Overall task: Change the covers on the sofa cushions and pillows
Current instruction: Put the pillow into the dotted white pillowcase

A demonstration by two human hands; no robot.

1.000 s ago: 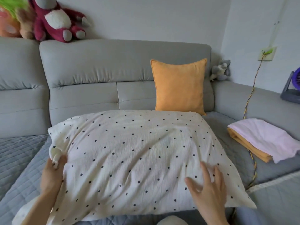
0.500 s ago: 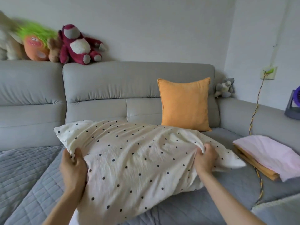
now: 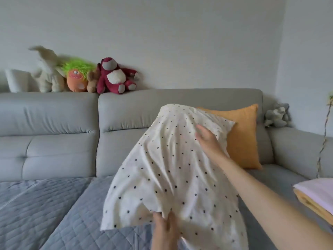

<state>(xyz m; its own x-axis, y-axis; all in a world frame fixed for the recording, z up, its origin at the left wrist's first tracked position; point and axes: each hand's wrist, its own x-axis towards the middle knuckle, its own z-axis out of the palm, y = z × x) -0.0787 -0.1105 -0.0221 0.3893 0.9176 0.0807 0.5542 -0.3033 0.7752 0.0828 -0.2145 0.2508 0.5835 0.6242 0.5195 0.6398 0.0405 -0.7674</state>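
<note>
A pillow in a cream cover with black dots (image 3: 171, 170) is lifted off the sofa seat and stands tilted, its top leaning toward the backrest. My left hand (image 3: 164, 229) pinches the cover's lower edge near the bottom of the view. My right hand (image 3: 207, 140) lies against the pillow's upper right part with its fingers stretched over the fabric; it is blurred by motion. An orange cushion (image 3: 243, 139) leans on the backrest just behind the pillow.
Folded pink and orange covers (image 3: 317, 195) lie on the seat at the right. Plush toys (image 3: 111, 78) sit on the grey sofa back (image 3: 54, 123), and a small grey one (image 3: 277, 114) in the corner. A cable (image 3: 324, 141) hangs at the right. A quilted blue-grey mat (image 3: 45, 204) covers the seat.
The pillow went from lying flat on the seat to being raised and tipped upright. My right hand moved from its right end up to its top; my left hand moved to the lower edge.
</note>
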